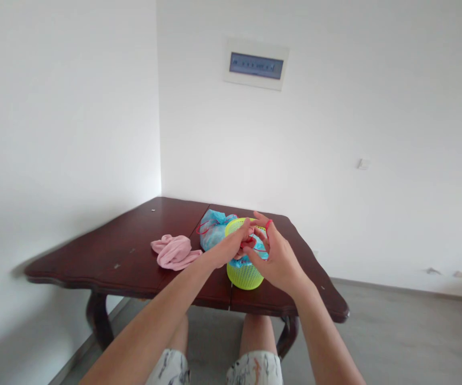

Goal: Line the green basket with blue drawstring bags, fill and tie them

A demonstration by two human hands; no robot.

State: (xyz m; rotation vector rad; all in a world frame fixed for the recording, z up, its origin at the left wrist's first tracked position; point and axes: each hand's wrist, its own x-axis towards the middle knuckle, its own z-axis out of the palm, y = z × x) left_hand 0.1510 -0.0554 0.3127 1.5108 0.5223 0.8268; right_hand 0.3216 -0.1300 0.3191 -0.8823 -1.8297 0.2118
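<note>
A yellow-green mesh wastebasket [245, 278] stands near the table's front edge with a blue plastic bag [239, 263] in its mouth. Both hands are over it, close together at a red drawstring [248, 243]. My left hand [239, 243] is closed on the drawstring, its fingertips partly hidden. Red string also loops around a finger of my right hand [276, 254], whose thumb and fingers curve toward the left hand; its grip on the string is partly hidden. Behind and left of the basket lies a filled blue bag [213, 230] with red ties.
A crumpled pink cloth [175, 251] lies left of the basket on the dark wooden table [106, 246], which has a wavy edge. White walls [315, 133] stand behind and to the left. My legs [257, 334] are under the table's front edge.
</note>
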